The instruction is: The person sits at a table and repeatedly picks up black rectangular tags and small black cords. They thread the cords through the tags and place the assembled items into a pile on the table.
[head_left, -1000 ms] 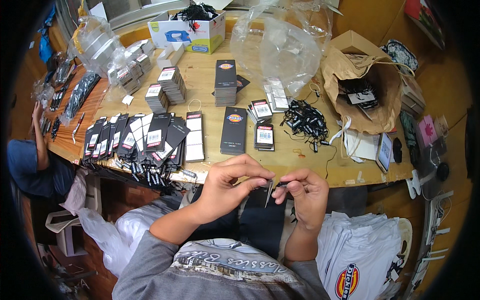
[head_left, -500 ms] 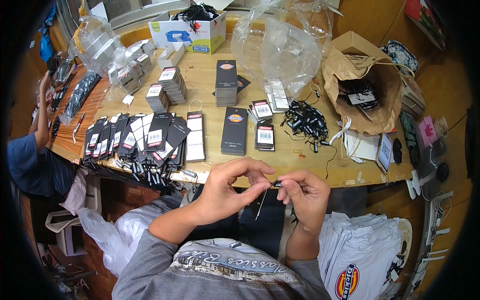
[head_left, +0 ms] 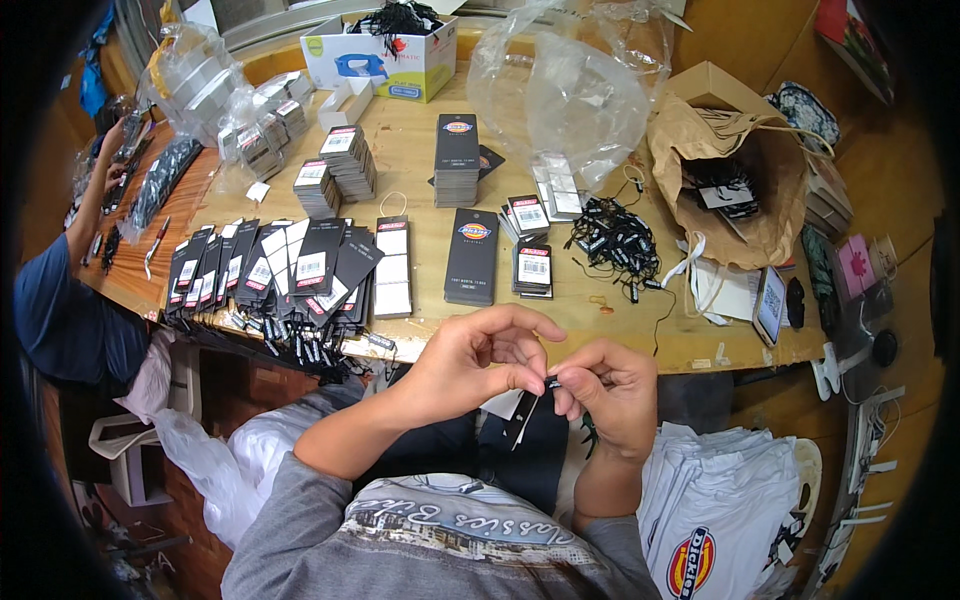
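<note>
In front of the table edge, both my hands meet over a small black string fastener [head_left: 551,382]. My right hand [head_left: 612,395] pinches it between thumb and fingers. The thumb of my left hand [head_left: 468,365] presses close to the fastener's end, its other fingers curled; what it grips there is too small to make out. A black and white hang tag [head_left: 519,418] dangles below my fingertips over my lap. Nearest on the table are a stack of black hang tags [head_left: 470,258], small stickered tags [head_left: 533,268] and a tangled heap of black string fasteners [head_left: 615,242].
Strung tags [head_left: 310,265] lie fanned at the left front edge, beside white label strips [head_left: 393,270]. Farther back stand tag stacks [head_left: 457,165], a carton [head_left: 380,65] and a plastic bag [head_left: 580,85]. A paper bag [head_left: 690,150] and phone [head_left: 769,308] are right. Another person's arm [head_left: 85,225] is left.
My fingertips have moved slightly lower and closer together around the fastener. The hanging tag has turned, showing more of its face. At the left, the other person's hand has moved forward.
</note>
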### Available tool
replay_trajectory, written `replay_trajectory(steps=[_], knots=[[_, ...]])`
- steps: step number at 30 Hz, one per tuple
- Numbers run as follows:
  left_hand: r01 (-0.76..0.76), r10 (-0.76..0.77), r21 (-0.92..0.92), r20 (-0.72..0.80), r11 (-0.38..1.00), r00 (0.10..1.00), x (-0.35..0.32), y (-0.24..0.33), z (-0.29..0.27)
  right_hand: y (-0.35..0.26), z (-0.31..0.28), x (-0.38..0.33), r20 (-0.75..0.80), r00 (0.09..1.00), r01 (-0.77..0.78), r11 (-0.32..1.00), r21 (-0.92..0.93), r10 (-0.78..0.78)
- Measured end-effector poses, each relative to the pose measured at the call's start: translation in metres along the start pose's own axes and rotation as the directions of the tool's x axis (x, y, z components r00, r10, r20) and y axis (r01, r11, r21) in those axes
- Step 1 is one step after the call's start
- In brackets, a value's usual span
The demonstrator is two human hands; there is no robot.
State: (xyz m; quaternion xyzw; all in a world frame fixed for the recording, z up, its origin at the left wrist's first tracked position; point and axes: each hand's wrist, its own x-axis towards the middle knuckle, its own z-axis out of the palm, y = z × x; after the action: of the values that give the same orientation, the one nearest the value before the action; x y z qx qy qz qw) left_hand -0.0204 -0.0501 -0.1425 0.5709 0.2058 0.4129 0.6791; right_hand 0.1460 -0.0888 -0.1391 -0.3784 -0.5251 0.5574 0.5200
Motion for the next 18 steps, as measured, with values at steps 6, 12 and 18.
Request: replay_trajectory(steps=[6,12,18], knots=[[0.03,-0.03,-0.066,0.005,0.997,1.0,-0.005,-0.005,-0.005,-0.001,0.005,0.001,0.019,0.999,-0.029,0.999,-0.03,0.03],[0.054,-0.056,0.052,0.03,0.997,0.998,-0.013,-0.01,-0.011,-0.001,0.011,-0.004,0.036,0.999,-0.035,0.998,-0.058,0.037],[0.006,-0.006,0.049,0.012,0.999,1.0,-0.03,-0.007,-0.015,0.004,0.02,-0.002,0.121,0.992,-0.035,0.999,0.002,0.034]])
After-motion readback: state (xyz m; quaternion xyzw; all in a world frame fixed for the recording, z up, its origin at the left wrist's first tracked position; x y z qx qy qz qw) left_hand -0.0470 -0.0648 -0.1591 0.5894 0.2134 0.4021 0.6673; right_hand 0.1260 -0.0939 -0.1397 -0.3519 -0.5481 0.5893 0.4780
